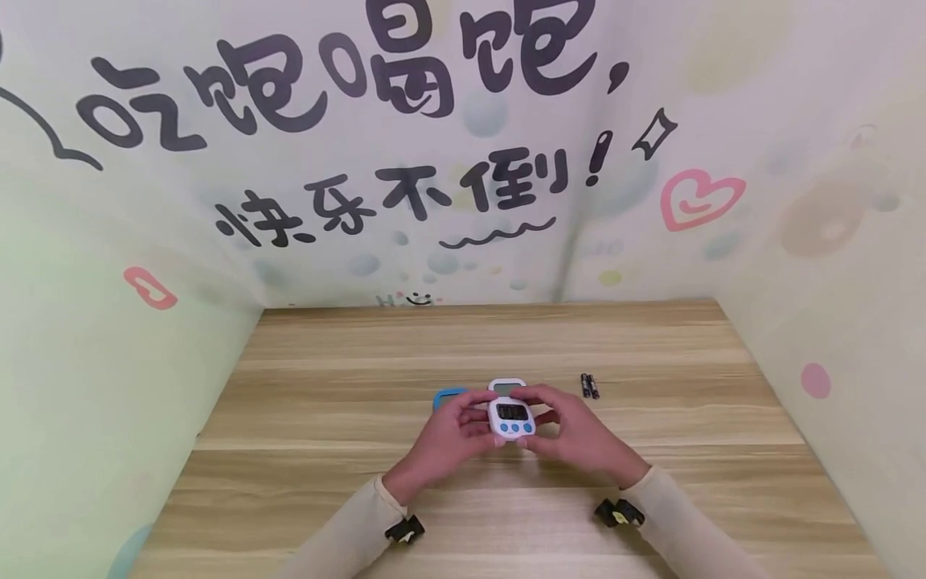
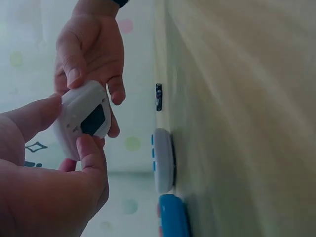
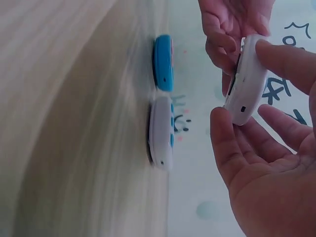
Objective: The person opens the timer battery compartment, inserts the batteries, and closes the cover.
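Above the table, a white digital timer [image 1: 514, 435] with blue buttons and a dark display is held between both hands. My left hand [image 1: 450, 434] pinches its left side between thumb and fingers. On its right side, my right hand [image 1: 579, 434] pinches the edge, thumb near the bottom corner and index finger at the top. The left wrist view shows the back of the held timer [image 2: 74, 111], with a dark rectangular area. Behind it on the table lie a second white timer [image 1: 508, 383] and a blue timer [image 1: 440, 397], both partly hidden by the hands.
Two small dark batteries [image 1: 589, 386] lie side by side on the wooden table [image 1: 325, 482], right of the timers. A patterned back wall [image 1: 325, 273] and side walls enclose the table on three sides.
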